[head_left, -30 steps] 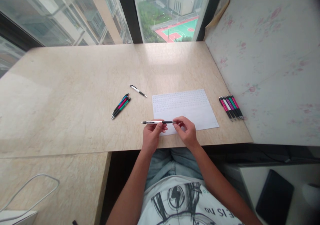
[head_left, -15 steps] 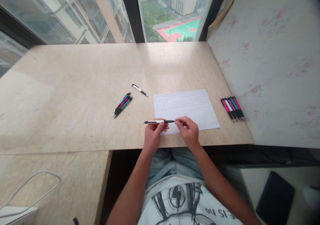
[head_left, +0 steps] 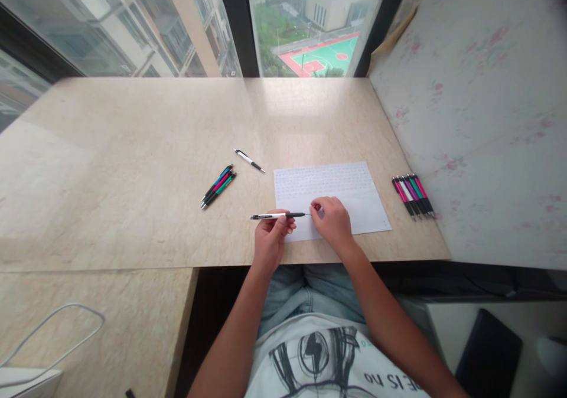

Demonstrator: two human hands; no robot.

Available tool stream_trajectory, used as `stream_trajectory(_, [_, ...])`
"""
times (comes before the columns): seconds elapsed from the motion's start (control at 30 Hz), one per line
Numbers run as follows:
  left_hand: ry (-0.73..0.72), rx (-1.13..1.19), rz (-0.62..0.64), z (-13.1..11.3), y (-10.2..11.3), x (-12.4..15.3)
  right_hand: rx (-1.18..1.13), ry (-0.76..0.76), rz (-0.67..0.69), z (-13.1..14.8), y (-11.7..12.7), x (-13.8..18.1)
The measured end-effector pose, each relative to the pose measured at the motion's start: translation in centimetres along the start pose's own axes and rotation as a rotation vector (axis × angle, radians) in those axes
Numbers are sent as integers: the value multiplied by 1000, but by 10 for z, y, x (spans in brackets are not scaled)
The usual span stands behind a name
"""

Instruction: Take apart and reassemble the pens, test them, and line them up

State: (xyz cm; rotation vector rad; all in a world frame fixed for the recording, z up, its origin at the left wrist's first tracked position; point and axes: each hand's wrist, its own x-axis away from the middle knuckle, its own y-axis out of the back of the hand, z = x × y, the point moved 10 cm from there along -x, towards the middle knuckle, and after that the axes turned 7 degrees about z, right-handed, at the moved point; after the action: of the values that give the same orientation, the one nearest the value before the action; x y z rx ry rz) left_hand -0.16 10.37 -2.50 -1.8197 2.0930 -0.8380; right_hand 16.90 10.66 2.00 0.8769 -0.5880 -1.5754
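Observation:
My left hand (head_left: 271,235) is closed round a white-and-black ballpoint pen (head_left: 277,215), held level with its tip pointing right. Just right of that tip is my right hand (head_left: 334,221), thumb and forefinger pinched together; what they hold, if anything, is too small to make out. Beneath both hands lies a sheet of paper (head_left: 328,179) with rows of handwriting on its upper half. A second white-and-black pen (head_left: 250,160) rests on the desk beyond, left of the paper.
A small bunch of coloured pens (head_left: 218,188) lies left of the paper. Several more pens (head_left: 411,196) are lined up side by side at the right, by the papered wall (head_left: 487,120). A pale cable (head_left: 66,306) loops over the lower-left desk surface (head_left: 133,327).
My right hand has drawn slightly away from the pen's tip, so a small gap shows. The pen in my left hand has shifted a little left.

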Motion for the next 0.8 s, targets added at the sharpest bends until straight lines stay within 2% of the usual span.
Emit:
stream_trajectory(0.2, [-2,6,-7,0,1,0,99,19,53,7,-10,-15])
stream_trajectory(0.43, [-7,17,7,-1,0,-1,64,24,96,7,-9,-10])
stream_trajectory(0.53, [-7,6,11,-2,-2,-1,-78,20,33,7,5,-4])
stream_trajectory(0.63, [-9,-5,21,-3,-3,0,-343,-75,-10,1,16,4])
stream_trajectory(0.73, [-6,-41,48,-1,-4,-1,-604,-138,88,4,6,12])
stream_trajectory(0.8, [-6,-101,69,0,-4,-1,-672,-129,175,12,-4,16])
